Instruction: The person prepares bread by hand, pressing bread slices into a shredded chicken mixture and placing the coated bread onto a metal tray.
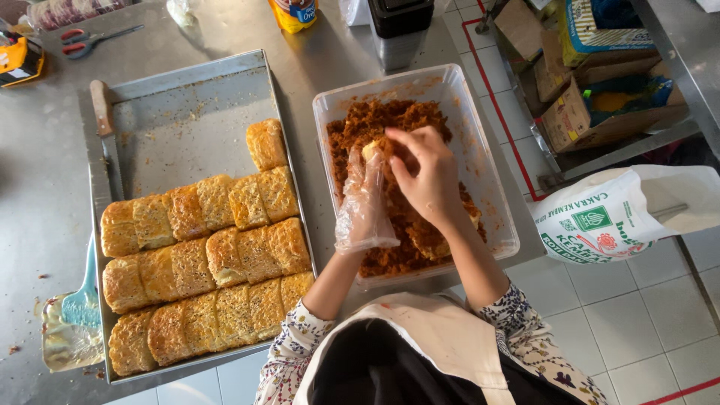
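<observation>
Currently my left hand, in a loose clear plastic glove, pinches a small pale bread piece above the clear plastic tub of reddish-brown shredded filling, so crumbs fall inside; my bare right hand curls over it, pressing.

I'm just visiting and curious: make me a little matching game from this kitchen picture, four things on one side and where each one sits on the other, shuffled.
Things:
1. bread rolls
2. knife
3. scissors
4. left hand

Places:
A. at the far left of the steel table, beyond the tray
B. over the clear tub of brown shredded filling, in a thin plastic glove
C. in rows on the metal baking tray
D. along the tray's left rim

Pairs: 1-C, 2-D, 3-A, 4-B
</observation>
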